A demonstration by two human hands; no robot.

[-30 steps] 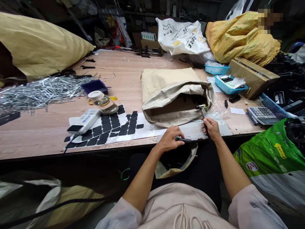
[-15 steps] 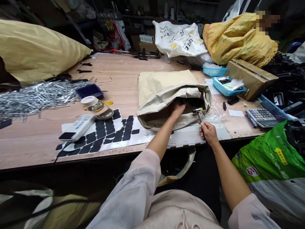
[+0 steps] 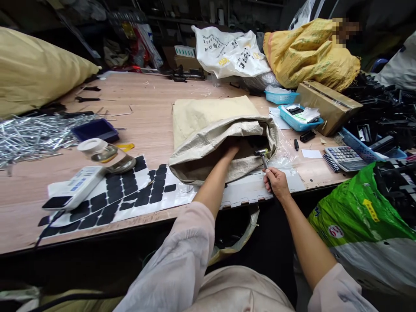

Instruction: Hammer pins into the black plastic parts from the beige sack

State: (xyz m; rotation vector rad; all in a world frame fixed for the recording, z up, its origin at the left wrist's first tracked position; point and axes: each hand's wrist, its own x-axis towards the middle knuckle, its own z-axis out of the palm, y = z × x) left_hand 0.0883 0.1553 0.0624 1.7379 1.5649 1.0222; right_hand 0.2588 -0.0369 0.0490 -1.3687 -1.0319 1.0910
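Note:
A beige woven sack (image 3: 211, 112) lies on the table with its mouth open toward me. My left hand (image 3: 232, 150) reaches inside that mouth, and the fingers are hidden in the dark interior. Closed around the handle of a small hammer (image 3: 261, 153) is my right hand (image 3: 276, 181), just in front of the sack's right side. The hammer's head points up, close to the sack's lower lip. Dark contents show faintly inside the sack; I cannot make out what they are.
Left of the sack are a jar (image 3: 107, 155), a white device (image 3: 78, 186), black stickers (image 3: 113, 186), a dark blue tray (image 3: 94, 130) and metal rods (image 3: 35, 134). At right are blue baskets (image 3: 300, 123), a cardboard box (image 3: 326, 106), a calculator (image 3: 346, 158) and a green bag (image 3: 351, 208).
My left hand has gone deeper into the sack, so less of it shows. The right hand still holds the hammer near the sack's mouth. The view has shifted slightly.

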